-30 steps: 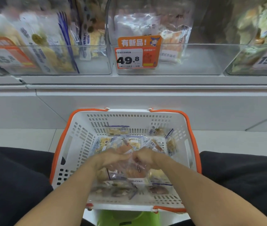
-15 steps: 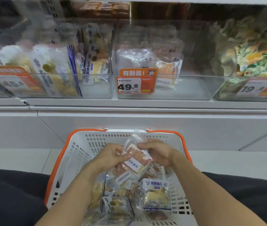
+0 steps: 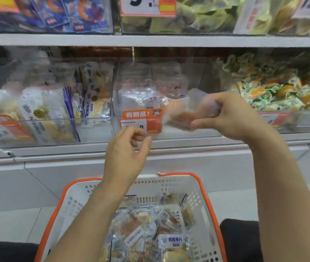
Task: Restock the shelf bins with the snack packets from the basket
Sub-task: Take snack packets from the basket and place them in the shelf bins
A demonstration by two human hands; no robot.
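Now the right hand (image 3: 231,114) has lifted a clear, blurred snack packet (image 3: 186,112) from the white orange-rimmed basket (image 3: 205,188) to the middle clear shelf bin's (image 3: 171,133) front edge. Left hand (image 3: 127,156), loosely curled, has let go; dropping it in should follow.

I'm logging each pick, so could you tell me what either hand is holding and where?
The right hand pinches a clear snack packet by its right end; the left hand holds nothing.

shelving: white metal shelf boards (image 3: 150,41) | base: white plinth panel (image 3: 59,174) | floor: pale tiles (image 3: 8,224)
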